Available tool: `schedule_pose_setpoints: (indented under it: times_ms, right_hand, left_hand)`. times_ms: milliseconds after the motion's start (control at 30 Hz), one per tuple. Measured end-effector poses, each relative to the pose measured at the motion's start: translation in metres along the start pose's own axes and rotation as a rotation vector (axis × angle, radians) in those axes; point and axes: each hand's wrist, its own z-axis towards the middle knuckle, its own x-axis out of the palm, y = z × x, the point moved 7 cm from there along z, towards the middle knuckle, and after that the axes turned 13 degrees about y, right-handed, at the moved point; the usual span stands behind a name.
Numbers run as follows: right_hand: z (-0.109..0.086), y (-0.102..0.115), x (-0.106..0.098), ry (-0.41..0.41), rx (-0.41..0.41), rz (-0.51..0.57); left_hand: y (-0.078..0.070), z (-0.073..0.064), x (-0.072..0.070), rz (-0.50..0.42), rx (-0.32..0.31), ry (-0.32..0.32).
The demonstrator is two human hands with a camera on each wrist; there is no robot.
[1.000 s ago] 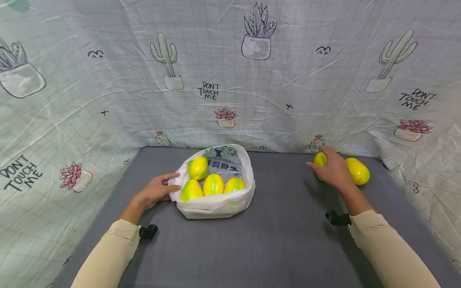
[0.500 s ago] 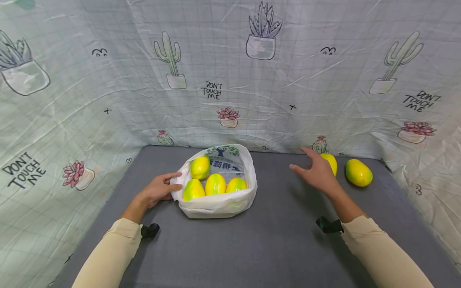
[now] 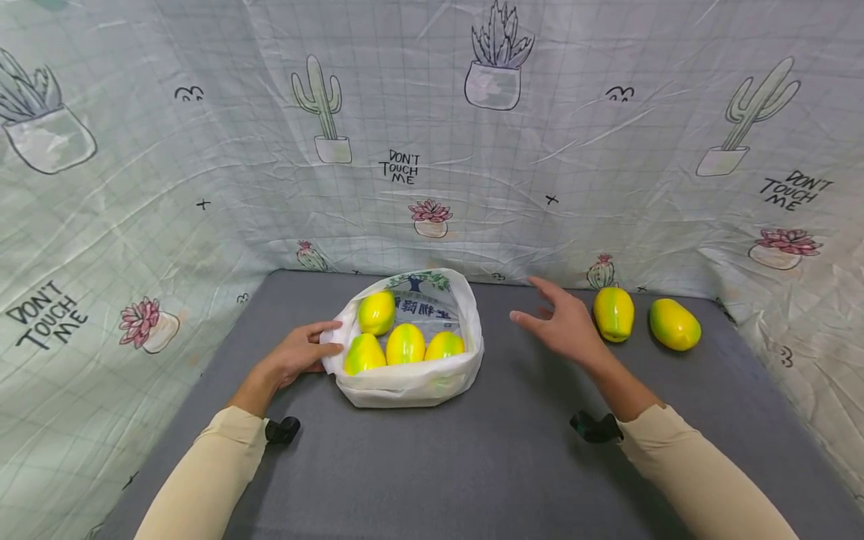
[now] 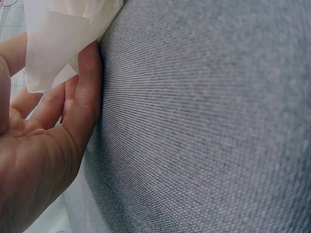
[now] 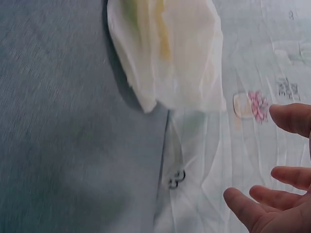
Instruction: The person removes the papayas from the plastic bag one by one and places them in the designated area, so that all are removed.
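A white plastic bag (image 3: 405,394) lies with its mouth open on the table, and several yellow-green mangoes (image 3: 405,343) are inside. At its left edge my left hand (image 3: 297,356) holds the rim between thumb and fingers; in the left wrist view the bag's loose flap (image 4: 56,48) hangs between them. My right hand (image 3: 563,322) hovers right of the bag, fingers spread and holding nothing. In the right wrist view its fingertips (image 5: 238,201) are apart from the bag. Behind that hand, one mango (image 3: 614,315) stands close to another mango (image 3: 675,325) on the table.
The grey tabletop (image 3: 418,472) runs back to a pale curtain (image 3: 513,172) printed with cacti, which encloses the back and sides. A black wrist camera (image 3: 595,427) sits under the right wrist, another black wrist camera (image 3: 282,430) by the left.
My right hand has moved left, away from the two mangoes at the right and toward the bag, uncovering them. My left hand stays at the bag's rim.
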Motion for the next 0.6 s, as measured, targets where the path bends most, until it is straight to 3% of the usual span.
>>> schedule_pose_setpoints:
  times_ms: [600]
  right_hand:
    - [0.026, 0.050, 0.046, 0.050, -0.117, 0.098]
  left_hand:
    - [0.000, -0.002, -0.001, 0.018, -0.014, -0.009]
